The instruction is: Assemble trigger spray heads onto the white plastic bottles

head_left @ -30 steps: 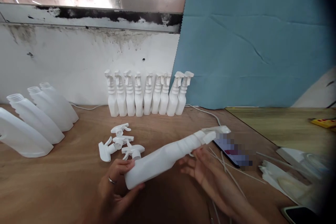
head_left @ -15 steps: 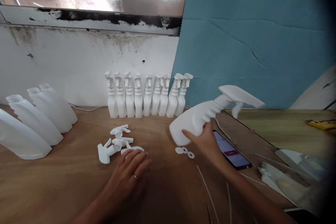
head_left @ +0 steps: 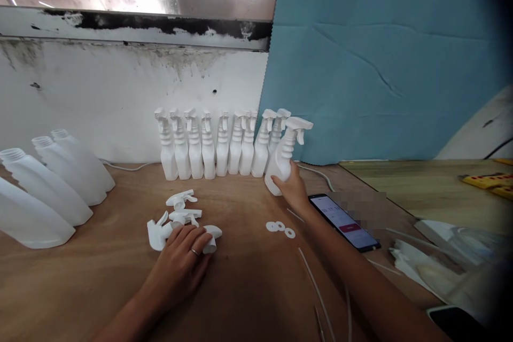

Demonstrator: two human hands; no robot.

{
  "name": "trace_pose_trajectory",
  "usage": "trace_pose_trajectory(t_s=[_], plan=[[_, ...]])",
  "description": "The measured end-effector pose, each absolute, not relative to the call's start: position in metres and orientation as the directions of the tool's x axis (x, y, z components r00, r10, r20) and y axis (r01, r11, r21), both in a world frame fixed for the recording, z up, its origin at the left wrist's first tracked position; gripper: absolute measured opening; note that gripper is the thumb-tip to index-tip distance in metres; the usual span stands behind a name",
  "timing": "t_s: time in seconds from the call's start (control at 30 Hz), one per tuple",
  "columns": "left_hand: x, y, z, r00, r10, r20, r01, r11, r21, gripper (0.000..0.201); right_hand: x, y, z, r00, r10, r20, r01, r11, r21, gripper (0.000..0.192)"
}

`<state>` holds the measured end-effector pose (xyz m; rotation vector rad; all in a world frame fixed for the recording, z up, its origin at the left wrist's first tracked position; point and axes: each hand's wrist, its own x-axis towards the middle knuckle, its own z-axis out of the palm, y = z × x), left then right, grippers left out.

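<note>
My right hand [head_left: 294, 189] is wrapped round the lower body of a white spray bottle [head_left: 281, 163], which leans slightly right with its trigger head on top. It is close beside the right end of a row of similar spray bottles [head_left: 208, 149] along the wall. My left hand [head_left: 182, 254] curls over a loose white trigger head [head_left: 212, 232], its fingers closed round it and partly hiding it. Other trigger heads [head_left: 182, 199] lie just beyond that hand. Several white ring washers [head_left: 289, 233] rest on the table between my hands.
Open white bottles [head_left: 60, 187] without heads stand at the left. A phone [head_left: 344, 222] lies right of the washers, under my right forearm's far side. Thin white tubes [head_left: 316, 291] lie near the front, and plastic bags [head_left: 428, 267] at the right.
My right hand has carried the spray bottle left and away from me, turning it from strongly tilted to nearly upright beside the row. My left hand has shifted slightly left and closed on a trigger head.
</note>
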<state>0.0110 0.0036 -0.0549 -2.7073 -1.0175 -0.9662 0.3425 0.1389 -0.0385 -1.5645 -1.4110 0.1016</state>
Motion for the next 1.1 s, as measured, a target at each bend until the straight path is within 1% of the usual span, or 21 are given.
trace_pose_trajectory(t_s=[0.1, 0.13, 0.17, 0.2, 0.23, 0.3, 0.33, 0.37, 0.4, 0.43, 0.5, 0.6, 0.7, 0.73, 0.83, 0.9, 0.97, 1.03, 1.1], plan=[[0.013, -0.001, -0.055, 0.608, 0.535, 0.587, 0.571, -0.808, 0.146, 0.035, 0.345, 0.133, -0.039, 0.332, 0.758, 0.561, 0.727, 0.173, -0.664, 0.086], [0.014, -0.002, -0.056, 0.622, 0.523, 0.583, 0.553, -0.820, 0.146, 0.036, 0.345, 0.125, -0.038, 0.330, 0.743, 0.582, 0.740, 0.180, -0.649, 0.086], [0.015, -0.003, -0.056, 0.633, 0.513, 0.579, 0.537, -0.830, 0.149, 0.036, 0.344, 0.115, -0.037, 0.317, 0.732, 0.603, 0.755, 0.190, -0.628, 0.081], [0.017, -0.004, -0.056, 0.641, 0.509, 0.574, 0.522, -0.838, 0.160, 0.035, 0.343, 0.101, -0.036, 0.287, 0.731, 0.619, 0.772, 0.207, -0.601, 0.072], [0.018, -0.005, -0.057, 0.642, 0.511, 0.572, 0.505, -0.843, 0.186, 0.034, 0.341, 0.086, -0.035, 0.232, 0.746, 0.624, 0.788, 0.232, -0.570, 0.059], [0.022, -0.005, -0.058, 0.620, 0.536, 0.572, 0.474, -0.838, 0.271, 0.030, 0.335, 0.053, -0.034, 0.030, 0.816, 0.578, 0.807, 0.322, -0.495, 0.024], [0.023, -0.004, -0.058, 0.606, 0.557, 0.568, 0.464, -0.828, 0.316, 0.029, 0.332, 0.037, -0.035, -0.079, 0.840, 0.536, 0.806, 0.370, -0.462, 0.013], [0.025, -0.004, -0.057, 0.601, 0.577, 0.553, 0.459, -0.816, 0.352, 0.029, 0.328, 0.023, -0.036, -0.153, 0.853, 0.500, 0.804, 0.402, -0.438, 0.012], [0.026, -0.005, -0.055, 0.607, 0.594, 0.528, 0.462, -0.804, 0.373, 0.028, 0.325, 0.012, -0.039, -0.196, 0.858, 0.474, 0.807, 0.415, -0.419, 0.020], [0.026, -0.006, -0.053, 0.620, 0.607, 0.496, 0.472, -0.794, 0.382, 0.029, 0.323, 0.004, -0.043, -0.227, 0.861, 0.455, 0.812, 0.425, -0.400, 0.027], [0.025, -0.009, -0.048, 0.656, 0.621, 0.429, 0.492, -0.783, 0.380, 0.031, 0.320, -0.005, -0.050, -0.262, 0.862, 0.433, 0.821, 0.435, -0.369, 0.034], [0.021, -0.015, -0.042, 0.685, 0.615, 0.391, 0.508, -0.788, 0.348, 0.045, 0.321, -0.003, -0.058, -0.292, 0.854, 0.429, 0.826, 0.452, -0.337, 0.029], [0.019, -0.018, -0.044, 0.706, 0.604, 0.369, 0.519, -0.796, 0.310, 0.057, 0.324, 0.002, -0.060, -0.310, 0.845, 0.435, 0.819, 0.470, -0.329, 0.026], [0.019, -0.017, -0.046, 0.703, 0.611, 0.365, 0.527, -0.791, 0.310, 0.057, 0.325, 0.003, -0.059, -0.315, 0.842, 0.437, 0.814, 0.477, -0.332, 0.024], [0.020, -0.014, -0.055, 0.672, 0.629, 0.392, 0.533, -0.778, 0.333, 0.045, 0.327, 0.003, -0.059, -0.318, 0.835, 0.449, 0.796, 0.492, -0.351, 0.018], [0.021, -0.011, -0.059, 0.657, 0.622, 0.426, 0.499, -0.783, 0.372, 0.040, 0.328, 0.002, -0.058, -0.305, 0.830, 0.467, 0.783, 0.497, -0.373, 0.016], [0.021, -0.011, -0.061, 0.632, 0.629, 0.452, 0.453, -0.774, 0.443, 0.038, 0.326, 0.001, -0.056, -0.283, 0.824, 0.490, 0.766, 0.502, -0.402, 0.016], [0.021, -0.012, -0.059, 0.599, 0.664, 0.449, 0.423, -0.738, 0.526, 0.036, 0.321, -0.001, -0.052, -0.265, 0.819, 0.509, 0.738, 0.512, -0.439, 0.015], [0.022, -0.014, -0.056, 0.579, 0.703, 0.412, 0.412, -0.689, 0.597, 0.034, 0.313, -0.007, -0.046, -0.255, 0.814, 0.522, 0.701, 0.528, -0.480, 0.014]])
